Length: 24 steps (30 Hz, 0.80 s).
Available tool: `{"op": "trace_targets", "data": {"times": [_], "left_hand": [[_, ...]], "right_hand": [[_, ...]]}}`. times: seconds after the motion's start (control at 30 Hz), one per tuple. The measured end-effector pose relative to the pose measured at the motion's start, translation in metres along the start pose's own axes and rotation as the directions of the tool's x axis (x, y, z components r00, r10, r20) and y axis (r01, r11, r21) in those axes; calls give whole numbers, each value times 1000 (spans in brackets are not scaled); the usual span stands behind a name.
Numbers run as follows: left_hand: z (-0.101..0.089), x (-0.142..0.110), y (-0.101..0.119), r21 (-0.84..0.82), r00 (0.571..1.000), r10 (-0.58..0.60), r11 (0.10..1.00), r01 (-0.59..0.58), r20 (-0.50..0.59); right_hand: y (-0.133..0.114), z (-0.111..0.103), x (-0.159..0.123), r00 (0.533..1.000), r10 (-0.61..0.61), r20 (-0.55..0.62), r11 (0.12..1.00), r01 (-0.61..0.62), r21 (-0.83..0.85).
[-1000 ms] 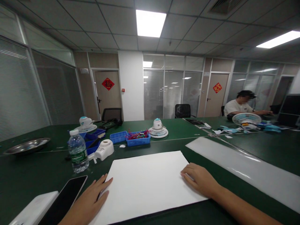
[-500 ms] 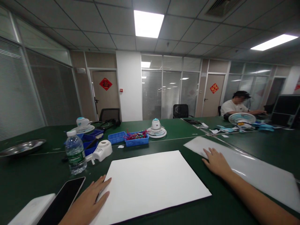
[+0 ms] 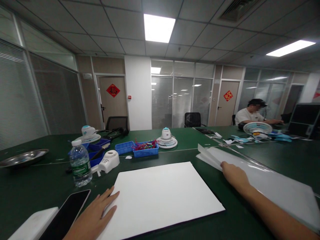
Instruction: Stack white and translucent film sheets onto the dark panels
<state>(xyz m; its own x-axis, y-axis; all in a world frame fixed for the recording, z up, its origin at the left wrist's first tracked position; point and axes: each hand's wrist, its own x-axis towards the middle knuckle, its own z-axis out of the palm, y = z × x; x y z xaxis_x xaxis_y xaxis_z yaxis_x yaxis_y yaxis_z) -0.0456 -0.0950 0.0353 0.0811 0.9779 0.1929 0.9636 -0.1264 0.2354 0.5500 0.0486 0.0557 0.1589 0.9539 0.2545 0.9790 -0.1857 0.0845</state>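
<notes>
A large white board [image 3: 162, 196] lies flat on the green table. My left hand [image 3: 96, 210] rests on its left edge, fingers stretched out and open. To the board's right is a glossy, translucent plastic sheet [image 3: 280, 186]. My right hand [image 3: 235, 175] is closed on the near edge of this sheet, fingers curled with the thumb pressed in. Its far left corner is lifted and folds up off the layer beneath. Whether the hand pinches one sheet or several, I cannot tell.
Left of the board are a phone [image 3: 66, 215], a white box-like object [image 3: 33, 223] and a water bottle [image 3: 80, 163]. Behind stand blue trays, one with red wires [image 3: 145, 145], a white fan part [image 3: 110, 161] and a small fan [image 3: 167, 138]. A person [image 3: 252, 113] sits far right.
My right hand has gone from lying spread on the plastic sheet to gripping its edge, and the far left corner has risen. My left hand and the board look nearly unchanged.
</notes>
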Motion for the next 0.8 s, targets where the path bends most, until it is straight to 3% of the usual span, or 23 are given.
{"op": "trace_targets", "data": {"times": [0.13, 0.23, 0.33, 0.43, 0.53, 0.6, 0.63, 0.67, 0.7, 0.8], "left_hand": [[2, -1, -3, 11, 1000, -13, 1000, 13, 6], [0, -2, -1, 21, 1000, -13, 1000, 13, 14], [-1, -2, 0, 37, 1000, -9, 999, 8, 15], [0, 0, -2, 30, 1000, -4, 1000, 5, -14], [3, 1, -5, 11, 999, 10, 1000, -10, -39], [5, 1, -7, 7, 999, 13, 1000, -12, -41], [6, 2, -7, 8, 999, 10, 1000, -10, -37], [6, 2, -7, 12, 999, 8, 1000, -8, -31], [6, 2, -7, 17, 1000, 5, 1000, -5, -24], [6, 3, -7, 31, 1000, 2, 1000, -2, -4]], "right_hand": [[-36, -27, -22, 983, -157, -92, 987, 159, 15], [-75, -39, -53, 920, -378, -103, 922, 384, 46], [-114, -46, -91, 800, -595, -71, 796, 599, 88], [-141, -55, -125, 632, -771, -76, 615, 771, 168], [-150, -68, -143, 477, -869, -133, 421, 853, 309], [-148, -73, -143, 421, -897, -137, 343, 857, 385], [-145, -72, -140, 415, -899, -139, 330, 853, 405], [-142, -70, -136, 438, -886, -148, 347, 842, 413], [-139, -66, -131, 496, -854, -160, 400, 820, 409], [-129, -53, -112, 728, -668, -152, 649, 671, 358]]}}
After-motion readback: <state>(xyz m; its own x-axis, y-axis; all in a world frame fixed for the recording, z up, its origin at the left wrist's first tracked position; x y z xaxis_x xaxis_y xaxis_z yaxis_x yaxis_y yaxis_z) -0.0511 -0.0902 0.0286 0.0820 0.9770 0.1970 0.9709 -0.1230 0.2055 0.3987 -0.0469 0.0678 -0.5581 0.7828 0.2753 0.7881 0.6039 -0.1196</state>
